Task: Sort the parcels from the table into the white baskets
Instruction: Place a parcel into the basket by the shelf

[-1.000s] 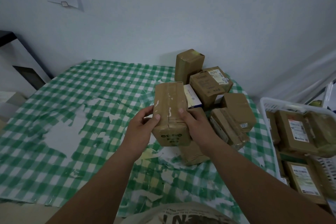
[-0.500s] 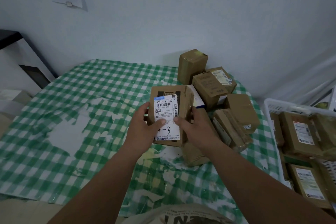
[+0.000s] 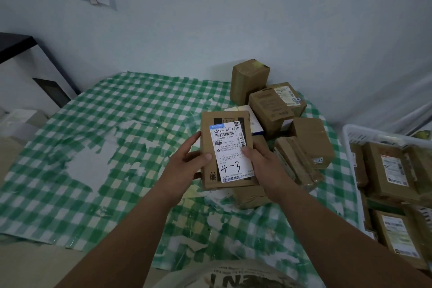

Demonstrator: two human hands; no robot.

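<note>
Cardboard parcel [image 3: 228,151] sits lifted above the green-checked table [image 3: 112,170], label up, marked "4-3" by hand. The left hand [image 3: 187,166] grips its left edge with the thumb on top; the right hand [image 3: 264,166] grips the right edge, thumb pressed on the label. Behind and to the right lies a pile of brown parcels [image 3: 280,110], crowding the table's far corner. Further right, beyond the table edge, a white basket [image 3: 348,142] already holds several labelled parcels.
</note>
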